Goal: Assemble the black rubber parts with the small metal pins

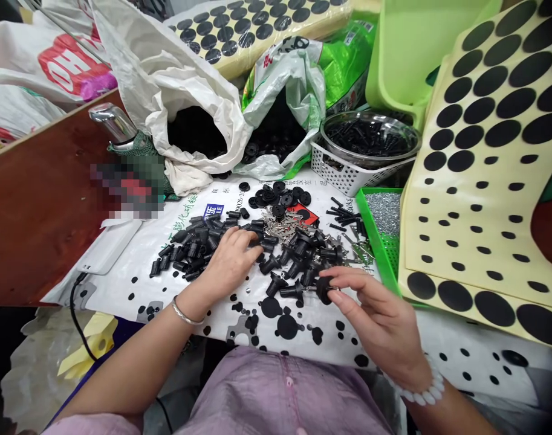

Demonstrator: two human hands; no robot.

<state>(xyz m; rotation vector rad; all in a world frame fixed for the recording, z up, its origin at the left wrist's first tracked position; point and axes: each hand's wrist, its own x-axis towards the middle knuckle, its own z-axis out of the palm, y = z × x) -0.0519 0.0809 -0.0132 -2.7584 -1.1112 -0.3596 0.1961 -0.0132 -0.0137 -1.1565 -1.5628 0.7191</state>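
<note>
Reaching into the pile of black plastic parts (198,241) at ten o'clock, our left hand (230,263) curls its fingers narrowly there; our right hand (378,317) pinches a black round cap (324,289).

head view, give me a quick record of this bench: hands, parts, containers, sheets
left hand: palm down on the pile of black plastic pieces, fingers curled into it
right hand: pinching a black foot part at the fingertips
middle of table: black round caps, metal keys
containers: steel bowl of black screws in a white basket; green tray of small silver screws
sheets: cream sheet of black round pads on the right
</note>
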